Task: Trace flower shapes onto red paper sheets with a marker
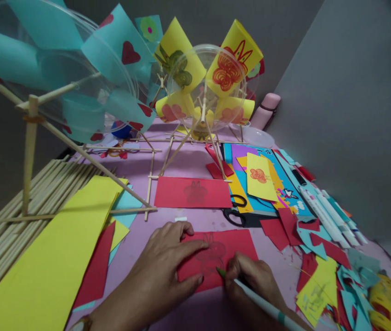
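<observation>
My left hand (166, 257) lies flat on a red paper rectangle (245, 243) at the table's near edge, fingers spread. A dark outline of a butterfly-like figure is drawn on that paper. In my right hand (252, 278) is a white felt-tip pen (266, 307) with a green tip, which rests at the lower part of the drawing. Just beyond lies a second red paper strip (164, 192) bearing a finished dark butterfly. A small white cap (181, 219) sits between the two papers.
Stick-and-plastic wheels carrying yellow paper (231, 59) and blue paper (119, 43) stand behind. Wooden sticks (5, 220) and yellow sheets (40, 257) lie at left. Scissors (234, 217), a blue book (285, 170), markers (329, 216) and paper scraps (319, 285) are at right.
</observation>
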Available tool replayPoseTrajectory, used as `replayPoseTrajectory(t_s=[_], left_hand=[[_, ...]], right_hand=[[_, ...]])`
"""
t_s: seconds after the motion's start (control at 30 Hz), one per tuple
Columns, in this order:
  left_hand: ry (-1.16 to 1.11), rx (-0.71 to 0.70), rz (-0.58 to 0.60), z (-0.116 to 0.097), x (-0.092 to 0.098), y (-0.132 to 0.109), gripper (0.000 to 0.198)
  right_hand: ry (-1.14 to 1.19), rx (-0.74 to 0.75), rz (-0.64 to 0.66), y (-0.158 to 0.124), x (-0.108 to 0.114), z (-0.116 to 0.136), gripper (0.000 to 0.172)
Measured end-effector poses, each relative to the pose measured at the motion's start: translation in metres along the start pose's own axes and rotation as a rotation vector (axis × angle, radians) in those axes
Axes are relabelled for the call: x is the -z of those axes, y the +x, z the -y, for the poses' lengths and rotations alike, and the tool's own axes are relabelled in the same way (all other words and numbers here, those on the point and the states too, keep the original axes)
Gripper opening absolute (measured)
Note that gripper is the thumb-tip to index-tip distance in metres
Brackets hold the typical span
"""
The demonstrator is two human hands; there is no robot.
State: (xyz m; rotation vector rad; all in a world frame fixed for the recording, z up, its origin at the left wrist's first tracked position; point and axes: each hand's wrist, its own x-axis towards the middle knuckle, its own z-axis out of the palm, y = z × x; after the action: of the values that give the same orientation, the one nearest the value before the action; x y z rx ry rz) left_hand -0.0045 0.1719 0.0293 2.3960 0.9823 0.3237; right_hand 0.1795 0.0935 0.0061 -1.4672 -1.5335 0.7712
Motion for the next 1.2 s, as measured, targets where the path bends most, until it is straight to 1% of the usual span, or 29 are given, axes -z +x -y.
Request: replayPoseTrajectory(t_s=[0.13,0.3,0.37,0.5,0.57,0.83,1.1,1.2], left_hand=[[0.004,-0.008,-0.014,0.0004,-0.0007,0.0002,0.052],[0.021,-0.018,-0.023,0.0024,-0.0027,-0.0010,0.053],[0.020,-0.008,-0.014,0.0025,-0.0026,-0.0010,0.052],[-0.001,0.007,-0.003,0.0015,-0.0012,0.0007,0.051],[-0.009,0.003,-0.003,0.0013,-0.0009,0.0012,0.051],[-0.013,-0.001,-0.007,0.0024,-0.0024,-0.0010,0.053],[-0.014,0.001,-0.001,0.0013,-0.0026,0.0011,0.054],[-0.013,-0.004,-0.006,0.0020,-0.0030,0.0004,0.054]], right_hand=[[0.012,0.038,0.010,0.0010,-0.0001,0.0008,0.015],[0.006,0.045,0.014,0.0013,0.0002,0.0014,0.015],[0.024,0.018,-0.004,0.0002,-0.0002,0.0009,0.015],[0.084,-0.096,-0.050,-0.0024,-0.0021,-0.0004,0.013],[0.075,-0.107,-0.051,-0.0028,-0.0029,-0.0004,0.013],[-0.044,-0.044,-0.046,0.0021,-0.0056,0.0042,0.011],[-0.146,0.109,-0.041,0.0038,-0.0071,0.0025,0.013],[-0.174,0.140,-0.046,0.0040,-0.0070,0.0004,0.014]])
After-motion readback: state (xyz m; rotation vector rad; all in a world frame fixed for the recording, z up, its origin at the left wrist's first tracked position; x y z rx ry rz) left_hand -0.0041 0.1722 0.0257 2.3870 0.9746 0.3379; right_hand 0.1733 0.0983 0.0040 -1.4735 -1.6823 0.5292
